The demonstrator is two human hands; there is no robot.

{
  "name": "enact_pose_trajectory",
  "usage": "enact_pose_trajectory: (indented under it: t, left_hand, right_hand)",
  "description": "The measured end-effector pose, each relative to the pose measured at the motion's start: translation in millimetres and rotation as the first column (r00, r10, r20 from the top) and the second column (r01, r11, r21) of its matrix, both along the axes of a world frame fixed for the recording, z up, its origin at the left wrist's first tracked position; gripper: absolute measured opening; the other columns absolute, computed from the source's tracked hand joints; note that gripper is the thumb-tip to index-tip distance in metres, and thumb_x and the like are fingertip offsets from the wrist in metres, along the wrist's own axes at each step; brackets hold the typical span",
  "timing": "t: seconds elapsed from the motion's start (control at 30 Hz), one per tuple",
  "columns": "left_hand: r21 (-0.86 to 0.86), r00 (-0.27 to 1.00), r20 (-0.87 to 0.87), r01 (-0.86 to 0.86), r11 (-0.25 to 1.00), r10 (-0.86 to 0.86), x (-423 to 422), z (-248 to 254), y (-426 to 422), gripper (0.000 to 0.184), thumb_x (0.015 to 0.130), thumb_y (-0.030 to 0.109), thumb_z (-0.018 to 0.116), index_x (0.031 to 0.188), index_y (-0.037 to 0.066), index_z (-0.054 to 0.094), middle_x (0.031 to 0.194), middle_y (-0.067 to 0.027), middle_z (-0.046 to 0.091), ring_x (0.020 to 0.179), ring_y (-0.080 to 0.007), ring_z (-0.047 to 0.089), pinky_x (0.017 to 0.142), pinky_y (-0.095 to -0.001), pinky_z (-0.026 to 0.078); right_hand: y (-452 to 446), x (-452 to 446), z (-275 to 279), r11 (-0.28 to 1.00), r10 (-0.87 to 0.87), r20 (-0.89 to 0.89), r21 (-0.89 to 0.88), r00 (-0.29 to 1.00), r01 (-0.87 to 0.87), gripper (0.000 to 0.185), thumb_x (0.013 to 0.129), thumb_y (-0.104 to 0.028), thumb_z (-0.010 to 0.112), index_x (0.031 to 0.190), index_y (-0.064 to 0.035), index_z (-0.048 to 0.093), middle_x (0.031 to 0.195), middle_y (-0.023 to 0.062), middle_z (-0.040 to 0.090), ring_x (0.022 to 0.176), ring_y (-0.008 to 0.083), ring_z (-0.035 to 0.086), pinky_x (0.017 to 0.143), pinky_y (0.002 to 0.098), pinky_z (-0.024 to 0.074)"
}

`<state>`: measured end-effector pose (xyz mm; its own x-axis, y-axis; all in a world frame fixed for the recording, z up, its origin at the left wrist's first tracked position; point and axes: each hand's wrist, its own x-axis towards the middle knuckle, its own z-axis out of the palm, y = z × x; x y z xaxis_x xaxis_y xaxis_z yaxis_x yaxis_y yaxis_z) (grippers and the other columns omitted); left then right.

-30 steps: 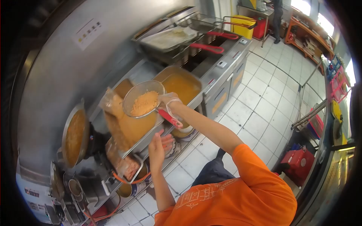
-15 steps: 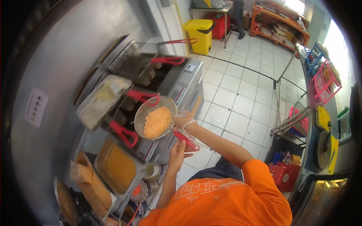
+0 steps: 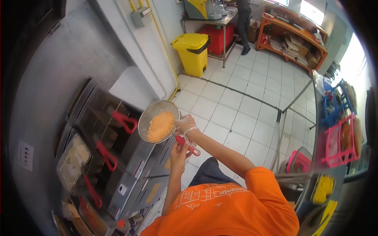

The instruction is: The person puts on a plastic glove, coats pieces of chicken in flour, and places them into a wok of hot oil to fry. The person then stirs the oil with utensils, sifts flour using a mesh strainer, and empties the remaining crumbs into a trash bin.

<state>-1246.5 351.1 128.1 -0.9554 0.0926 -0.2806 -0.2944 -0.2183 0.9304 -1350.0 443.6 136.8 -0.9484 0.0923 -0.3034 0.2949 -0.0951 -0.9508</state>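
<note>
A round mesh strainer (image 3: 146, 121) with a red handle (image 3: 193, 150) holds a heap of orange crumbs (image 3: 160, 126). My right hand (image 3: 186, 126), in a clear plastic glove, grips the strainer at its rim, where the handle begins. Bare, my left hand (image 3: 179, 154) is closed round the red handle just below. Both hands are in front of my orange shirt, near the fryer's edge. The strainer hangs level beside the fryer (image 3: 118, 157), where several baskets with red handles (image 3: 106, 155) sit.
A tray with pale residue (image 3: 74, 161) rests left of the fryer. Beyond are a yellow bin (image 3: 193, 55), a red container (image 3: 214, 39), an orange shelf (image 3: 293, 35) and a person's legs (image 3: 243, 25). Pink (image 3: 340, 143) and blue baskets (image 3: 336, 104) line the right-hand counter.
The view has swung right, away from the crumb pans and past the fryer. The strainer has moved along with my hands. My left hand, open beneath the handle earlier, has closed on it.
</note>
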Motion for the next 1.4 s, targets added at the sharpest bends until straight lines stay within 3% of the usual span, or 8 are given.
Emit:
enact_pose_trajectory:
  t: [0.3, 0.4, 0.47, 0.67, 0.83, 1.1, 1.23, 1.4]
  left_hand:
    - [0.024, 0.996, -0.085, -0.005, 1.000, 0.007, -256.0, -19.3, 146.5, 0.027, 0.087, 0.014, 0.057, 0.110, 0.002, 0.050, 0.102, -0.0064, 0.059, 0.084, -0.0098, 0.058, 0.070, -0.0226, 0.048]
    - [0.043, 0.995, -0.099, -0.011, 0.999, 0.015, -339.7, -11.4, 193.1, 0.030, 0.087, 0.017, 0.058, 0.111, 0.002, 0.050, 0.103, -0.0073, 0.059, 0.085, -0.0102, 0.057, 0.072, -0.0227, 0.047]
    - [0.042, 0.995, -0.089, -0.035, 0.998, 0.039, -389.3, -3.4, 225.4, 0.032, 0.086, 0.021, 0.059, 0.111, 0.003, 0.051, 0.103, -0.0061, 0.059, 0.087, -0.0092, 0.056, 0.073, -0.0223, 0.046]
    - [0.048, 0.993, -0.104, -0.058, 0.997, 0.062, -546.4, 2.1, 308.1, 0.033, 0.085, 0.021, 0.061, 0.112, 0.005, 0.051, 0.104, -0.0032, 0.059, 0.086, -0.0070, 0.056, 0.070, -0.0204, 0.046]
    - [0.054, 0.969, -0.149, -0.190, 0.980, 0.196, -671.2, -12.2, 368.8, 0.039, 0.085, 0.022, 0.061, 0.117, 0.003, 0.048, 0.102, -0.0054, 0.058, 0.086, -0.0081, 0.055, 0.072, -0.0210, 0.045]
    - [0.043, 0.912, -0.081, -0.400, 0.916, 0.402, -799.4, -20.7, 431.8, 0.046, 0.085, 0.025, 0.060, 0.121, 0.001, 0.045, 0.103, -0.0068, 0.055, 0.090, -0.0106, 0.051, 0.077, -0.0260, 0.044]
    - [0.010, 0.862, -0.014, -0.507, 0.862, 0.507, -839.9, -14.3, 453.7, 0.046, 0.086, 0.026, 0.059, 0.121, 0.001, 0.044, 0.104, -0.0068, 0.052, 0.092, -0.0130, 0.050, 0.080, -0.0309, 0.044]
    - [0.042, 0.848, -0.052, -0.526, 0.849, 0.528, -900.4, -23.0, 459.4, 0.050, 0.088, 0.025, 0.057, 0.125, -0.004, 0.038, 0.094, -0.0049, 0.052, 0.072, -0.0103, 0.049, 0.061, -0.0267, 0.043]
  right_hand:
    - [152.4, -257.2, -41.5, 0.945, 0.021, 0.042, -0.328, 0.999, -0.006, 0.044, 0.071, -0.018, 0.066, 0.104, 0.0072, 0.051, 0.083, 0.0161, 0.060, 0.056, 0.0234, 0.060, 0.047, 0.0307, 0.0523]
    - [207.5, -339.8, -31.1, 0.882, 0.100, 0.056, -0.467, 0.993, -0.063, 0.041, 0.075, -0.025, 0.066, 0.102, 0.0019, 0.053, 0.095, 0.0188, 0.057, 0.078, 0.0282, 0.061, 0.064, 0.0356, 0.0544]
    - [239.3, -390.8, -28.1, 0.770, 0.067, 0.180, -0.635, 0.981, 0.064, 0.060, 0.076, -0.034, 0.066, 0.119, -0.0011, 0.040, 0.117, 0.0254, 0.046, 0.094, 0.0378, 0.056, 0.072, 0.0416, 0.0536]
    - [319.8, -547.7, -42.5, 0.639, 0.089, 0.194, -0.763, 0.977, 0.094, 0.070, 0.078, -0.044, 0.060, 0.125, -0.0013, 0.030, 0.128, 0.0270, 0.031, 0.095, 0.0392, 0.054, 0.082, 0.0481, 0.0480]
    - [389.2, -690.3, -53.6, 0.609, 0.145, 0.155, -0.792, 0.977, 0.036, 0.081, 0.078, -0.047, 0.060, 0.132, 0.0012, 0.023, 0.129, 0.0261, 0.032, 0.103, 0.0420, 0.050, 0.082, 0.0507, 0.0476]
    - [472.6, -882.5, -39.7, 0.618, 0.311, 0.137, -0.781, 0.941, -0.090, 0.054, 0.084, -0.039, 0.053, 0.120, -0.0034, 0.033, 0.111, 0.0190, 0.042, 0.088, 0.0377, 0.056, 0.076, 0.0495, 0.0471]
    - [491.7, -956.0, -42.6, 0.378, 0.379, 0.015, -0.915, 0.925, -0.139, 0.048, 0.082, -0.036, 0.055, 0.113, -0.0053, 0.037, 0.101, 0.0170, 0.046, 0.085, 0.0358, 0.055, 0.075, 0.0476, 0.0465]
    - [531.2, -1021.8, -38.9, 0.250, 0.310, -0.132, -0.944, 0.942, -0.215, 0.039, 0.083, -0.034, 0.054, 0.105, -0.0044, 0.043, 0.098, 0.0166, 0.049, 0.090, 0.0346, 0.053, 0.079, 0.0455, 0.0450]
